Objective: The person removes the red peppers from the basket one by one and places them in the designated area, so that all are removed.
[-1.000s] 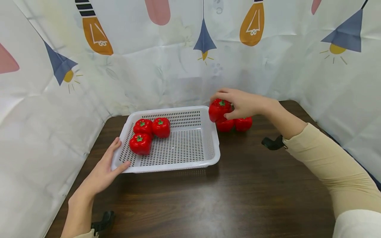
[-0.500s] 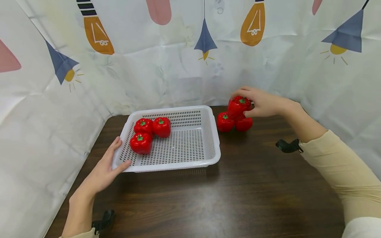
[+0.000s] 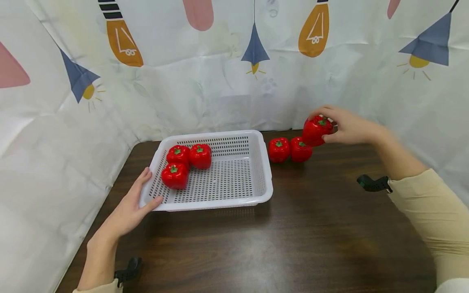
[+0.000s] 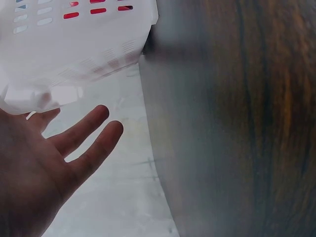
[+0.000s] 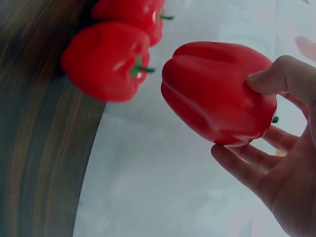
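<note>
A red bell pepper (image 3: 316,131) with a green stem is in my right hand (image 3: 351,127), raised above the table's back right. In the right wrist view, my thumb presses one side of this bell pepper (image 5: 212,94) while the fingers support it from beneath. My left hand (image 3: 124,213) touches the near left corner of a white perforated basket (image 3: 216,204), thumb at the rim. The left wrist view shows straight, spread fingers (image 4: 91,150) by the basket wall (image 4: 74,47). Inside the basket, three red bell peppers (image 3: 175,176) cluster at the left.
Two more red bell peppers (image 3: 278,150) stand side by side on the dark wooden table (image 3: 293,240), just right of the basket. A white curtain (image 3: 205,93) printed with lamps and bulbs rises behind the table and along both sides.
My right hand has carried the held bell pepper rightward, from beside the basket's right rim to beyond the two on the table. My left hand and the basket have stayed in place.
</note>
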Action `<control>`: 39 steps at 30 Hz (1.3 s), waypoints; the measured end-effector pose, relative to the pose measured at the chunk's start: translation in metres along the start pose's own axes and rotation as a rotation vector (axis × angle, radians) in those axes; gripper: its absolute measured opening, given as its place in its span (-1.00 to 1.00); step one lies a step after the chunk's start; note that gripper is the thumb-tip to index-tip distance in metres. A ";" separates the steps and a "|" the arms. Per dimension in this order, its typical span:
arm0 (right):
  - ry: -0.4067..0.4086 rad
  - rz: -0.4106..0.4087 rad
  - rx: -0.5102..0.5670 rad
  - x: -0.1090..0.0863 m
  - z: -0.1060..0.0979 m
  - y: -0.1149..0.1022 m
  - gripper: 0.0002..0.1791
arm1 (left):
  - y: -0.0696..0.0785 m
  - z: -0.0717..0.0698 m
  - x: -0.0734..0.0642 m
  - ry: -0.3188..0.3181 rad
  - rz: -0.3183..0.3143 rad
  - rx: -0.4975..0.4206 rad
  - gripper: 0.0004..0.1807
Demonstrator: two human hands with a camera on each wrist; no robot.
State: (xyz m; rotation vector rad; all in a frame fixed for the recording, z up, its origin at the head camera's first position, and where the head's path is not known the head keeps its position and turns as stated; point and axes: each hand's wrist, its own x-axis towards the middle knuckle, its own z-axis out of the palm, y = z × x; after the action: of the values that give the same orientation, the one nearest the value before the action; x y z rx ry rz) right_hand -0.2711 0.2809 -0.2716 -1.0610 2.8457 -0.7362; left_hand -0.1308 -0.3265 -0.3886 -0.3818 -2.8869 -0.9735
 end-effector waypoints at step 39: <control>-0.157 0.166 0.096 -0.013 0.031 0.071 -0.37 | 0.001 0.001 0.001 0.010 -0.002 -0.014 0.04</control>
State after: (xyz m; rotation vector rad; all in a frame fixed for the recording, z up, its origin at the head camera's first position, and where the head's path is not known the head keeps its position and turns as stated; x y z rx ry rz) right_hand -0.2990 0.3225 -0.3322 -0.8191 2.6950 -0.7333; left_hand -0.1313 -0.3250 -0.3884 -0.3738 -2.8733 -0.9941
